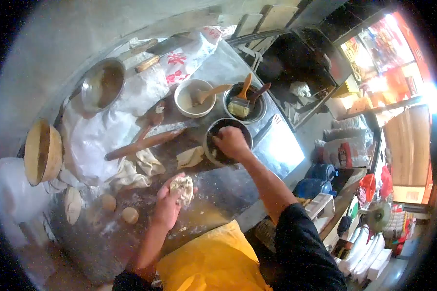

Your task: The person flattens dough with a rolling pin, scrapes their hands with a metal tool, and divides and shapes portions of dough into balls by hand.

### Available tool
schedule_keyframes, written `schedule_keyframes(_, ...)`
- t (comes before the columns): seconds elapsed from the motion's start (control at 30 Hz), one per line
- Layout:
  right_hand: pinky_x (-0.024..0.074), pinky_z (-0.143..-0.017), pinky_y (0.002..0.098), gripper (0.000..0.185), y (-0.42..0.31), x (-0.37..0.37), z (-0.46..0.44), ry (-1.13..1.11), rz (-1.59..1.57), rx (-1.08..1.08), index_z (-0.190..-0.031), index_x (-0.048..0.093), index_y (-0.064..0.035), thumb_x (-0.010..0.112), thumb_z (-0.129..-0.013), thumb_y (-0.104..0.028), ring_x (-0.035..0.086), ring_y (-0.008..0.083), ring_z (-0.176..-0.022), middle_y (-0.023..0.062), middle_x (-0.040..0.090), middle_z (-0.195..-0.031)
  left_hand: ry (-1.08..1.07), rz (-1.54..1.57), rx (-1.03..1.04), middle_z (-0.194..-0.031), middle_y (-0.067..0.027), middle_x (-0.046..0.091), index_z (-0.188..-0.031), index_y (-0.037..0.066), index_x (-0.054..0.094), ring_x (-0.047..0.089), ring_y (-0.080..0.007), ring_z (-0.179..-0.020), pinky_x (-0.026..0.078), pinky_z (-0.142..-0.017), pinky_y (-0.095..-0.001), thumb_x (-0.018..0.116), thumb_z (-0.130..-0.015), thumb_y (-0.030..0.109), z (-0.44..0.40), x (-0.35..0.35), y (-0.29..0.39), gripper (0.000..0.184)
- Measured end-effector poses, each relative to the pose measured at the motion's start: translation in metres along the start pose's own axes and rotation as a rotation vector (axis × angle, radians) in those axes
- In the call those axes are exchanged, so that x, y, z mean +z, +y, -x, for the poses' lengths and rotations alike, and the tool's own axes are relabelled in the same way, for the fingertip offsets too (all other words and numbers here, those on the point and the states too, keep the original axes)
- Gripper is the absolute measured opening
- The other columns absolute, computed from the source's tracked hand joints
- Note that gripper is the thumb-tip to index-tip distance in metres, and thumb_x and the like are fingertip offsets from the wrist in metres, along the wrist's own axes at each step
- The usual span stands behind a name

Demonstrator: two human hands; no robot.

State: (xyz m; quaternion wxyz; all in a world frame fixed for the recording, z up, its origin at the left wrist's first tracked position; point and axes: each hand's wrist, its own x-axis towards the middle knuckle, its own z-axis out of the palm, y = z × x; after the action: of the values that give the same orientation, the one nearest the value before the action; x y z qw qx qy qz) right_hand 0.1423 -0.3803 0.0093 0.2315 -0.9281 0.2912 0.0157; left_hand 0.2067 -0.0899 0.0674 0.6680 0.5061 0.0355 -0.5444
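Note:
My left hand [166,209] is curled around an open piece of dough [182,190], held palm up above the floured work surface. My right hand [231,141] reaches into a round bowl [211,157]; its fingers are pinched together, and what they grip cannot be made out. Next to that bowl lies a flat dough piece [190,157]. A wooden rolling pin [148,144] rests behind my left hand, near a crumpled pale sheet of dough or cloth [148,165]. Two round dough balls [130,215] and an oval dough piece [73,205] sit to the left.
A white bowl [195,114] with a wooden-handled tool and a dark pot [262,115] with brushes stand beyond my right hand. A metal basin [88,92] and white plastic sacks [102,136] line the wall side. Blue water bottles [315,188] are at right.

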Motion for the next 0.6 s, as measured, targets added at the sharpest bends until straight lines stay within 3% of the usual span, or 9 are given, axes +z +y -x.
schedule_keyframes(0.07, 0.0541, -0.067, 0.0343, 0.025, -0.023, -0.038, 0.014, -0.086, -0.538, 0.206, -0.098, 0.074, -0.0015, 0.072, -0.087, -0.024, 0.067, 0.0196, -0.067, 0.0108, 0.072, -0.078, -0.039, 0.200, 0.077, -0.122, -0.0134, 0.065, -0.137, -0.001, 0.051, 0.067, -0.0274, -0.108, 0.056, -0.091, -0.0393, 0.052, -0.093, 0.007, -0.006, 0.002, 0.009, 0.045)
schedule_keyframes(0.13, 0.0529, -0.068, 0.0314, 0.021, -0.060, -0.059, 0.050, -0.145, -0.823, 0.134, -0.096, 0.074, -0.0014, 0.072, -0.089, -0.021, 0.064, 0.0133, -0.070, 0.0083, 0.071, -0.080, -0.053, 0.253, 0.117, -0.123, -0.0121, 0.065, -0.135, -0.001, 0.052, 0.067, -0.0263, -0.109, 0.056, -0.092, -0.0400, 0.053, -0.097, 0.016, -0.010, 0.003, 0.014, 0.041)
schedule_keyframes(0.2, 0.0527, -0.070, 0.0315, 0.016, -0.093, -0.049, 0.092, -0.156, -1.061, 0.011, -0.095, 0.074, -0.0009, 0.071, -0.088, -0.015, 0.064, 0.0137, -0.073, 0.0095, 0.071, -0.082, -0.027, 0.426, 0.032, -0.123, -0.0109, 0.066, -0.133, -0.001, 0.053, 0.066, -0.0243, -0.112, 0.055, -0.093, -0.0390, 0.054, -0.100, 0.025, -0.006, 0.014, 0.023, 0.042)
schedule_keyframes(0.27, 0.0521, -0.071, 0.0321, 0.018, -0.119, -0.047, 0.116, -0.067, -0.733, -0.137, -0.092, 0.073, -0.0013, 0.075, -0.085, -0.017, 0.064, 0.0155, -0.077, 0.0103, 0.069, -0.085, -0.054, 0.413, 0.005, -0.118, -0.0087, 0.067, -0.133, 0.002, 0.054, 0.066, -0.0203, -0.108, 0.055, -0.092, -0.0354, 0.055, -0.102, 0.031, 0.004, 0.024, 0.028, 0.043)
schedule_keyframes(0.3, 0.0521, -0.071, 0.0321, 0.018, -0.123, -0.042, 0.124, -0.049, -0.726, -0.135, -0.092, 0.073, -0.0013, 0.075, -0.085, -0.017, 0.064, 0.0155, -0.077, 0.0103, 0.069, -0.085, -0.071, 0.205, 0.050, -0.117, -0.0077, 0.066, -0.134, 0.004, 0.054, 0.066, -0.0188, -0.105, 0.054, -0.091, -0.0338, 0.056, -0.101, 0.030, 0.011, 0.025, 0.025, 0.042)
schedule_keyframes(0.37, 0.0521, -0.069, 0.0342, 0.025, -0.124, -0.038, 0.134, 0.019, -0.626, 0.028, -0.092, 0.069, -0.0018, 0.080, -0.081, -0.022, 0.065, 0.0217, -0.074, 0.0105, 0.066, -0.080, -0.136, -0.055, 0.149, -0.116, -0.0055, 0.064, -0.133, 0.007, 0.055, 0.064, -0.0165, -0.097, 0.053, -0.087, -0.0317, 0.060, -0.097, 0.026, 0.027, 0.033, 0.022, 0.042)
schedule_keyframes(0.4, 0.0516, -0.072, 0.0372, 0.038, -0.138, -0.057, 0.141, -0.027, -0.743, 0.227, -0.103, 0.064, -0.0036, 0.082, -0.077, -0.026, 0.064, 0.0275, -0.079, 0.0116, 0.065, -0.086, -0.145, -0.025, 0.143, -0.117, -0.0060, 0.064, -0.133, 0.006, 0.055, 0.064, -0.0174, -0.097, 0.053, -0.088, -0.0322, 0.061, -0.094, 0.023, 0.037, 0.035, 0.019, 0.043)
schedule_keyframes(0.53, 0.0499, -0.088, 0.0400, 0.060, -0.113, -0.018, 0.174, 0.108, -0.624, -0.222, -0.126, 0.055, -0.0035, 0.079, -0.075, -0.024, 0.060, 0.0296, -0.103, 0.0171, 0.059, -0.111, -0.229, -0.069, 0.114, -0.127, -0.0065, 0.061, -0.132, 0.007, 0.058, 0.059, -0.0173, -0.113, 0.050, -0.096, -0.0310, 0.055, -0.089, 0.007, 0.056, 0.014, -0.008, 0.043)
schedule_keyframes(0.6, 0.0464, -0.099, 0.0451, 0.065, -0.133, -0.064, 0.203, -0.450, -1.230, -0.290, -0.132, 0.052, -0.0032, 0.077, -0.078, -0.028, 0.055, 0.0352, -0.118, 0.0170, 0.058, -0.120, -0.345, -0.190, 0.131, -0.130, -0.0069, 0.059, -0.135, 0.006, 0.056, 0.056, -0.0181, -0.118, 0.046, -0.101, -0.0306, 0.052, -0.088, 0.003, 0.072, 0.014, -0.001, 0.048)
